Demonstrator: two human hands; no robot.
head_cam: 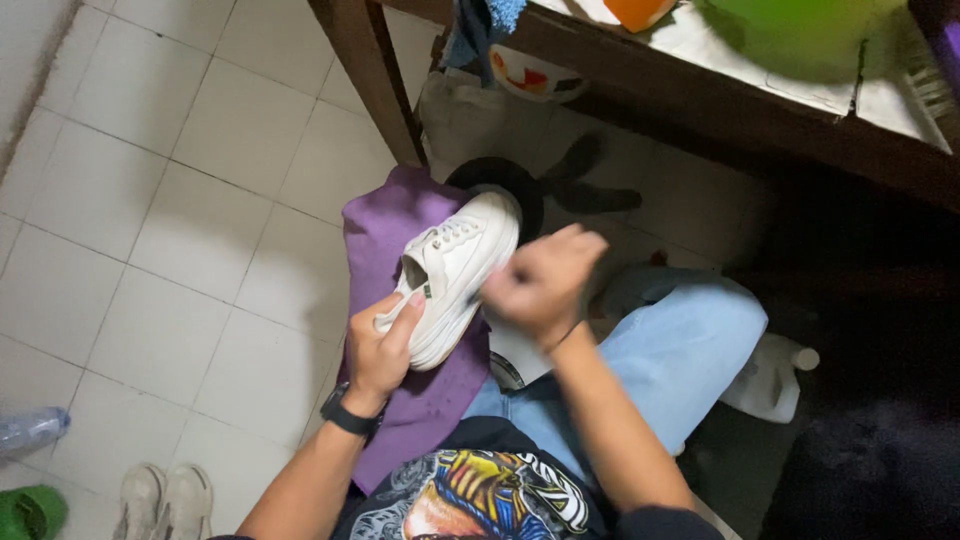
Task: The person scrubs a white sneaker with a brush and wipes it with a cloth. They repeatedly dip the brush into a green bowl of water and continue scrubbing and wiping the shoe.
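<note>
My left hand (382, 345) grips the heel of a white lace-up sneaker (452, 268), which lies tilted over a purple cloth (385, 225) on my lap. A black watch sits on that wrist. My right hand (540, 280) is blurred beside the sneaker's side, fingers curled closed; whether it holds something small I cannot tell.
A dark wooden table leg (370, 70) and table edge (720, 100) stand ahead. A black object (545, 185) lies on the white tiled floor under it. A white bottle (770, 375) sits at right. A plastic bottle (30, 428), green slipper (30, 512) and white shoes (165, 500) lie at lower left.
</note>
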